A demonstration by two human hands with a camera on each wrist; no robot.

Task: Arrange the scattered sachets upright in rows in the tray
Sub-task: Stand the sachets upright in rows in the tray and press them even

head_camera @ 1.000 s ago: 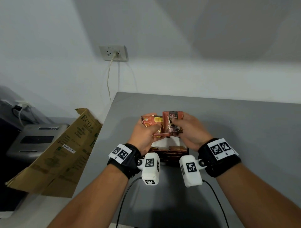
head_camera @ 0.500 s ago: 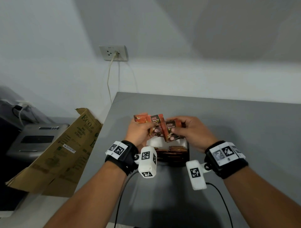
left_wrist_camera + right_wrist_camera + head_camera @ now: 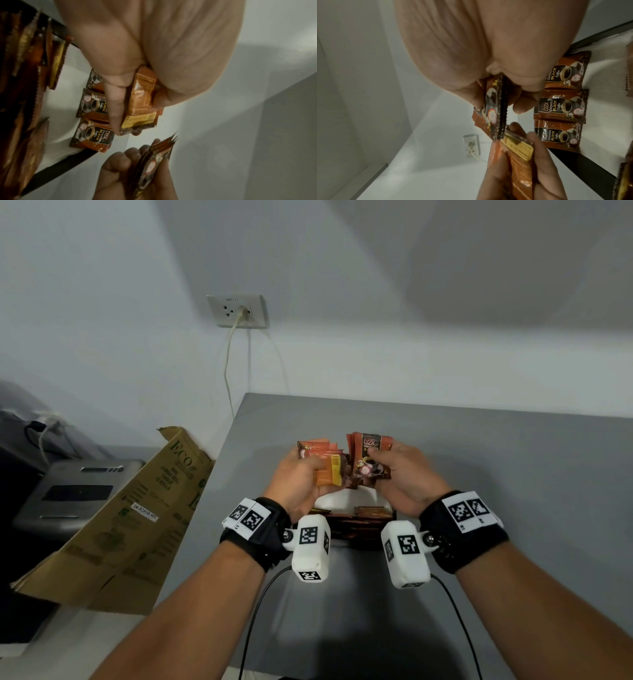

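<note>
Both hands hover just above the black tray (image 3: 337, 499) with its white liner. My left hand (image 3: 301, 474) grips a small stack of orange sachets (image 3: 325, 470), their backs toward me; the left wrist view shows thumb and fingers clamping that stack (image 3: 140, 102). My right hand (image 3: 404, 470) pinches a bundle of brown D2X coffee sachets (image 3: 368, 460) held upright, seen edge-on in the right wrist view (image 3: 494, 108). Three coffee sachets (image 3: 561, 106) lie flat, face up, on the liner. Rows of upright sachets (image 3: 25, 81) fill the tray's near side.
The tray sits on a grey table (image 3: 513, 474) near its left edge. A folded cardboard box (image 3: 130, 518) leans beside the table on the left, next to a grey device (image 3: 75, 494). A wall socket (image 3: 238, 311) with a cable hangs behind.
The sachets, tilted and overlapping between the hands half a second ago, are now split into two separate bundles. The right hand has lifted its bundle upright; both hands rose slightly.
</note>
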